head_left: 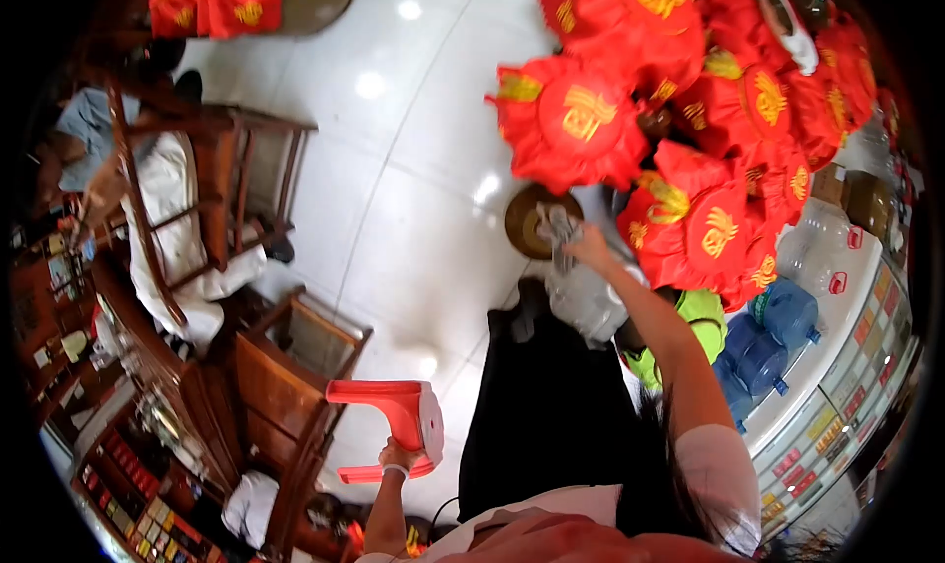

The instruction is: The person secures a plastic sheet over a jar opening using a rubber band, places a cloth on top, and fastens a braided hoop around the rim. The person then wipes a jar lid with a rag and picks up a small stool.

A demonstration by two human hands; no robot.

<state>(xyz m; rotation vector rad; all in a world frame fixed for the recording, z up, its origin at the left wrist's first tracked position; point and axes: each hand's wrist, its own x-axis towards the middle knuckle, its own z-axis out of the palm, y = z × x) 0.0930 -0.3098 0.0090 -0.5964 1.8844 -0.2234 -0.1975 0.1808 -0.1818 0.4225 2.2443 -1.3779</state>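
Note:
My left hand [399, 453] is closed on a red plastic stool [384, 394], which is tipped on its side above the floor. My right hand [589, 246] stretches forward and grips a crumpled greyish rag or plastic piece [559, 230]; I cannot tell which. Beneath that piece shows a round brown disc [524, 243], partly covered. A translucent plastic bag or bottle [588, 302] lies just below my right hand. Close by on the right are several red fabric-covered bundles with gold characters, the nearest red bundle [679, 223] beside my right forearm.
Wooden chairs [266, 376] stand along the left, and a person in white trousers [167, 209] sits there. To the right, blue water jugs [753, 356] sit on a white-topped display counter [837, 317]. Pale glossy tiles [394, 228] cover the floor.

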